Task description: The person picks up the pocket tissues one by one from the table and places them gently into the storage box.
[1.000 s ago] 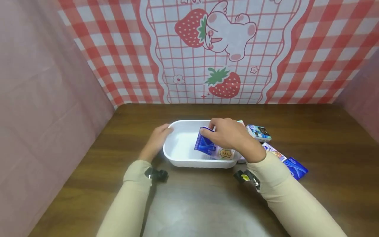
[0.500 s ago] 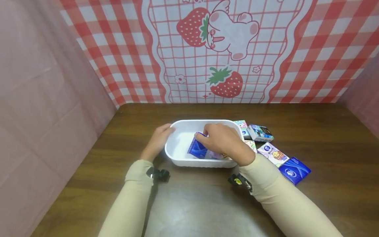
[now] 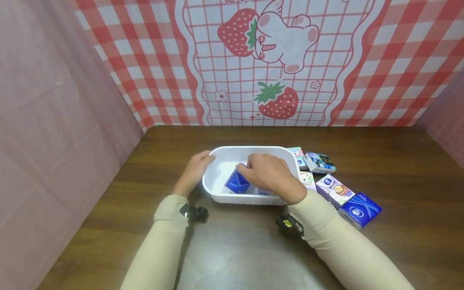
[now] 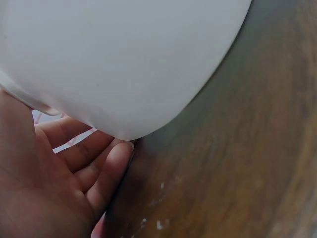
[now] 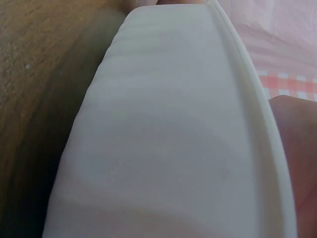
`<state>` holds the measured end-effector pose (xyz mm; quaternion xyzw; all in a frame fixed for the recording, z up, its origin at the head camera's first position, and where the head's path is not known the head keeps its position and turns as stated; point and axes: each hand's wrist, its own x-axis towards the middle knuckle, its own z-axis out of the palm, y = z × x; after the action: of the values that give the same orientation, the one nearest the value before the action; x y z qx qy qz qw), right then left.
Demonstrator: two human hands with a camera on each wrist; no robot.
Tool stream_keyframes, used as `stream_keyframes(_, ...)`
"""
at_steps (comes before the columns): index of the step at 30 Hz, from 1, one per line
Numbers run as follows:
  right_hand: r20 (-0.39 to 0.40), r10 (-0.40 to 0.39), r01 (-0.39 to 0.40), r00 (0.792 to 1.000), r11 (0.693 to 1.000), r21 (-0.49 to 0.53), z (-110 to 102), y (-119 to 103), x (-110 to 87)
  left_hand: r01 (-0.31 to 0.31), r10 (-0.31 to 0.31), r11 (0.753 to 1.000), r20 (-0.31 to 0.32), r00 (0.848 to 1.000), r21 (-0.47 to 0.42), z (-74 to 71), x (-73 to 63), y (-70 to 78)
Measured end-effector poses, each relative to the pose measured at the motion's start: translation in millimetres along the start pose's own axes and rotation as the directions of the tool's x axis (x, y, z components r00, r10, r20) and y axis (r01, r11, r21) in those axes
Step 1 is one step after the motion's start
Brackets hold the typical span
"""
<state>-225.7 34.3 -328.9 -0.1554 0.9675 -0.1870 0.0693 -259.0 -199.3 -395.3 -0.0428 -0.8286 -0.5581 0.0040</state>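
"Where do we find the hands?"

"We see the left hand (image 3: 193,171) gripping the white tub (image 3: 239,199) at its left end. The right hand (image 3: 270,173) is inside, pinching a blue packet (image 3: 237,182) by its upper edge."

"Does that packet touch the bottom?"

"We can't quite tell; the right hand hides much of that spot."

"And to the tub's right?"

"On the counter (image 3: 232,241) we spot a dark box (image 3: 320,162), a purple-and-white pack (image 3: 334,190) and, farthest out, a second blue pack (image 3: 360,209)."
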Motion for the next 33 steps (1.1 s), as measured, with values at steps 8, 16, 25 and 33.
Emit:
stream_keyframes(8,0.01,0.007,-0.007,1.0,1.0,0.009,1.9,1.7,0.8,-0.007,0.007,1.0,0.001,1.0,0.001,0.0,1.2,-1.8)
stream_keyframes(16,0.005,-0.015,0.015,1.0,1.0,-0.002,5.1,4.6,0.9,0.014,-0.014,1.0,0.004,1.0,-0.008,-0.1,0.6,-1.3)
stream_keyframes(25,0.0,-0.007,0.007,1.0,1.0,0.001,3.7,5.1,-0.5,0.014,-0.014,1.0,0.002,1.0,-0.01,0.0,0.4,0.7)
stream_keyframes(33,-0.029,-0.011,0.011,1.0,1.0,0.004,0.9,8.0,-5.4,0.034,-0.034,0.999,0.006,0.999,0.007,-0.3,0.7,-0.1)
